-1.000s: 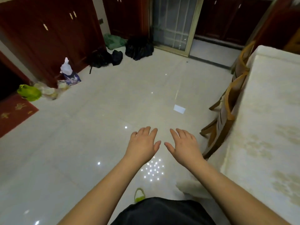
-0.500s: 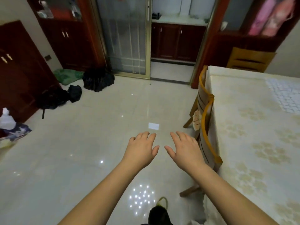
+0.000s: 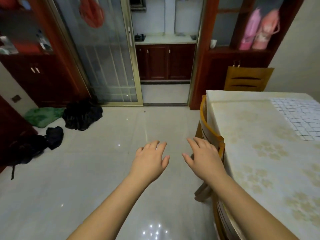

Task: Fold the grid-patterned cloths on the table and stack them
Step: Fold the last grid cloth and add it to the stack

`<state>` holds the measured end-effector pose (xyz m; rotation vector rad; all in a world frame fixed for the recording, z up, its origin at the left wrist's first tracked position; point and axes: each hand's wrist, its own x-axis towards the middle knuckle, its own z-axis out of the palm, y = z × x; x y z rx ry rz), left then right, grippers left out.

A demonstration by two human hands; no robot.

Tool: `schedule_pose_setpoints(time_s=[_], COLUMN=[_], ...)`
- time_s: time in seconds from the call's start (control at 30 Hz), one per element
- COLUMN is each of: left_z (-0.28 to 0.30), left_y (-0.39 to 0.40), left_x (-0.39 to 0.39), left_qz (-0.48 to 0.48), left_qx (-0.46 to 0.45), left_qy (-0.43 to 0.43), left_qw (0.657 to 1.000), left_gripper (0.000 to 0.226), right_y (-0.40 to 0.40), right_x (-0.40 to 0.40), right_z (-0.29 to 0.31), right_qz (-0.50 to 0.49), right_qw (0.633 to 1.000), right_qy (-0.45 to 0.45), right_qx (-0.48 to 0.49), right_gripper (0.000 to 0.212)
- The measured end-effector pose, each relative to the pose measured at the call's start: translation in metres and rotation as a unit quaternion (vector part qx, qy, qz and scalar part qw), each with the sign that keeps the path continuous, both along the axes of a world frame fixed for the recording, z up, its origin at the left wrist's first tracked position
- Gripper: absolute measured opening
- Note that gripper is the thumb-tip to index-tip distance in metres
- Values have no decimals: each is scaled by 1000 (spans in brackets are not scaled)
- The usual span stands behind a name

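Hovering over the floor, the left hand (image 3: 149, 157) and right hand (image 3: 204, 155) are held relaxed, nothing grasped. The grid-patterned cloth (image 3: 301, 116), possibly several overlapped, lies on the table (image 3: 251, 135) well beyond the right fingertips; the wooden chair (image 3: 210, 135) could be knocked in reaching.

There is just one camera, and it sits up on my head. It looks forward and down, so my two arms reach out from the bottom edge. My left hand (image 3: 150, 159) and my right hand (image 3: 204, 157) float near the middle, close to the camera, palms down. Below my hands is the shiny floor (image 3: 86, 179). The table (image 3: 251, 161) runs along just past my right hand (only part of it fits in). Far ahead of my fingers is a glass door (image 3: 107, 58). The lens is wide, so straight things bend near the edges.
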<state>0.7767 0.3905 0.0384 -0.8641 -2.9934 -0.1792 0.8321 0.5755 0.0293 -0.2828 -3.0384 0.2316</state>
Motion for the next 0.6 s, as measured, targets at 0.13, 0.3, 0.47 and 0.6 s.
schedule_pose_setpoints(time_s=[0.13,0.3,0.47,0.6], left_z=[0,-1,2,13], left_y=[19,41,58,86], left_x=[-76,-174,-261,-316], left_qz=[-29,-79,-130,-189], left_qx=[14,25,20,20], left_qy=[2,-2,-13,-2], left_qw=[999,997,991,982], left_gripper=[53,55,55,55], right_y=[18,30,37,55], right_x=[-59,-140,-204,-236], right_z=[3,4,9,13], right_qz=[-39,-85,-149,-195], right_qw=[999,996,989,981], right_qy=[5,7,2,9], right_qx=[4,19,12,9], right_gripper=[61,61,62,62])
